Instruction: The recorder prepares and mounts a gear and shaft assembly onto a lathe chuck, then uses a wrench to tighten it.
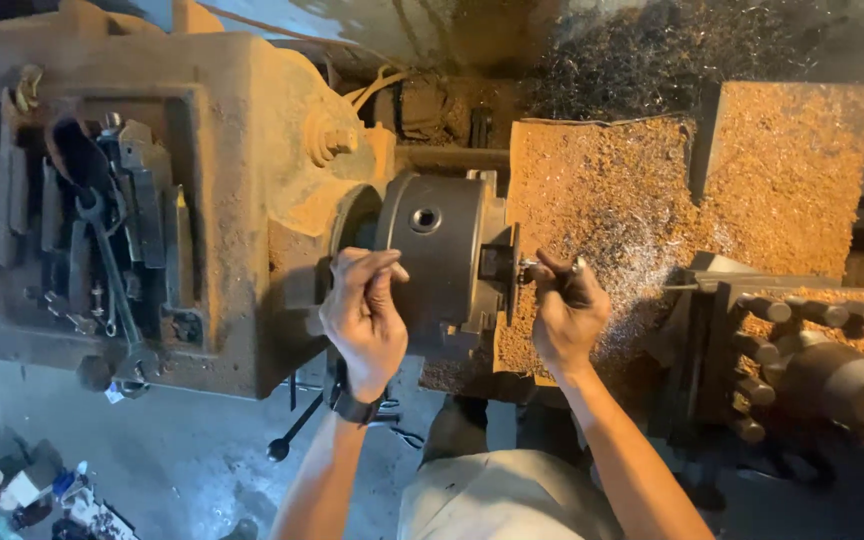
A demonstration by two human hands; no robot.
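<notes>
1. Small metal part (pixel 532 268) sat at the face of the lathe chuck (pixel 442 255), near the middle of the view; it was partly hidden by fingers and too small to make out in detail
2. Right hand (pixel 567 310) was pinched around that part, fingertips closed on it just beside the chuck face
3. Left hand (pixel 364 315) lay against the near side of the chuck, fingers curled onto its rim; whether it gripped or only rested there could not be told. A dark wristband (pixel 355 407) sat on that wrist
4. Chuck was mounted on the dusty headstock (pixel 242 180), to its left
5. Tray on top of the headstock held wrenches (pixel 107 250) and other hand tools
6. Behind and to the right of the chuck lay a bed of metal shavings (pixel 632 200)
7. Tool post (pixel 782 350) with bolt heads stood at right, well apart from the hands
8. Concrete floor (pixel 182 460) showed below
</notes>
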